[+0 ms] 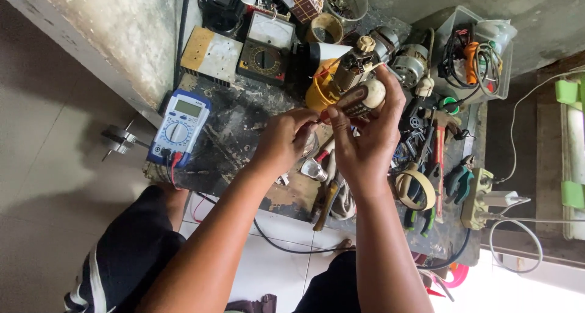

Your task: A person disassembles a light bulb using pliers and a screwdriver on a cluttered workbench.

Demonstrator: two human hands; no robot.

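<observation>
A cluttered dark surface (244, 127) carried a blue multimeter (180, 125) at its left edge, a clear tub of cables (481, 51) at the far right corner and pliers (458, 180) near the right edge. Above its middle, the right hand (365, 136) was closed round a small motor part (359, 96), fingers wrapped over its pale end. The left hand (285, 139) was pinched shut on something thin touching that part, too small to identify.

A low, dark, scuffed surface (244, 115) is set against a stained concrete wall (122, 26). Pale floor tiles (55, 167) are lit brightly by daylight at one side.
</observation>
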